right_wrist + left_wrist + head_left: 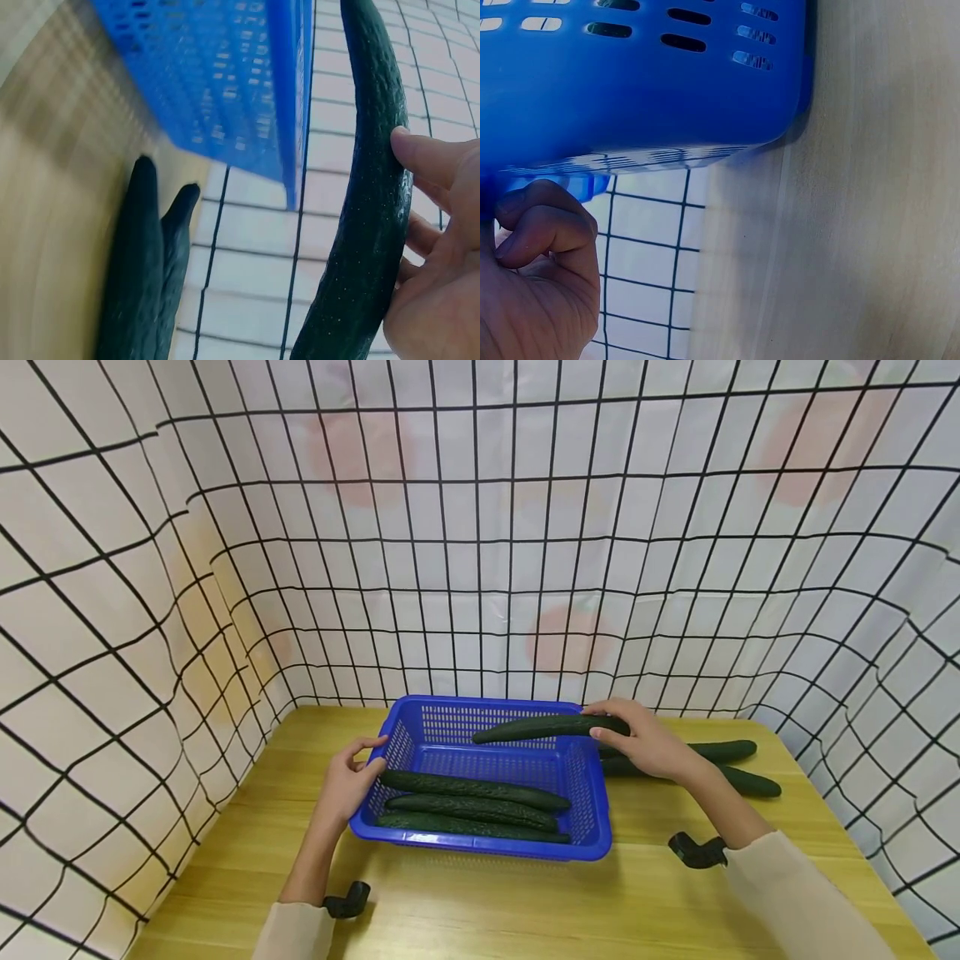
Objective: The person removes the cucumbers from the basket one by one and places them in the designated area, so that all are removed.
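A blue plastic basket point(480, 843) with slotted walls stands on the wooden table, and several cucumbers point(472, 810) lie side by side along its near part. My left hand point(351, 783) grips the basket's left rim, thumb on the top edge; the left wrist view shows that hand point(544, 270) with curled fingers at the rim. My right hand point(645, 743) holds a dark green cucumber point(540, 727) by its right end, above the far right part of the basket. In the right wrist view the thumb presses this held cucumber point(375, 165) while the fingers go behind it.
Two more cucumbers point(742, 779) lie on the table point(637, 893) right of the basket, partly hidden by my right hand and forearm. A white sheet with a black wire grid point(480, 552) encloses the table at the back and both sides.
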